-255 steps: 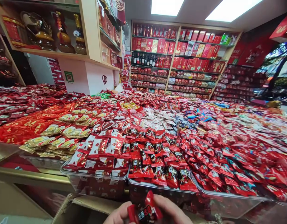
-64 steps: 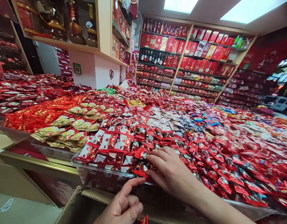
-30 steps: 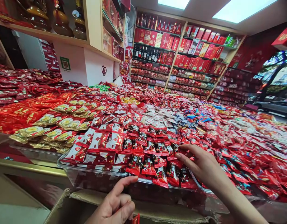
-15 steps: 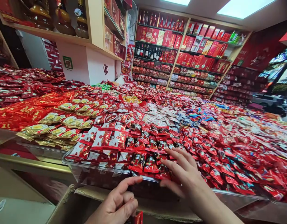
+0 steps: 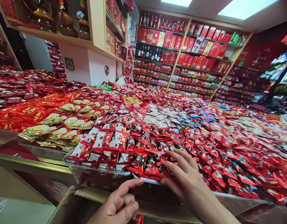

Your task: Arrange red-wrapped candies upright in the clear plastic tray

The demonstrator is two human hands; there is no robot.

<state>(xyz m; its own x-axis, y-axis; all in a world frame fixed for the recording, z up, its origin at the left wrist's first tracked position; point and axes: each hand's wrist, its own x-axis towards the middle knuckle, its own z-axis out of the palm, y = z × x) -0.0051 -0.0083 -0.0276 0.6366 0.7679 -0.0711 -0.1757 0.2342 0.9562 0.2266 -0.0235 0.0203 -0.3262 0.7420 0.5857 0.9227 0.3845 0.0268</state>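
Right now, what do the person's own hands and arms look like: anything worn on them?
Both hands are bare: no gloves, rings or watch visible. The left hand shows only to the wrist, cut off by the frame. The right hand continues into a bare forearm, with no sleeve in view.

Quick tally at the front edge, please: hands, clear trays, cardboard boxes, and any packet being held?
Hands: 2 (left hand, right hand)
Clear trays: 3 (left tray, middle tray, right tray)
Boxes: 1 (cardboard box)
Held: 1 (red packet, under the left hand)
Total: 7
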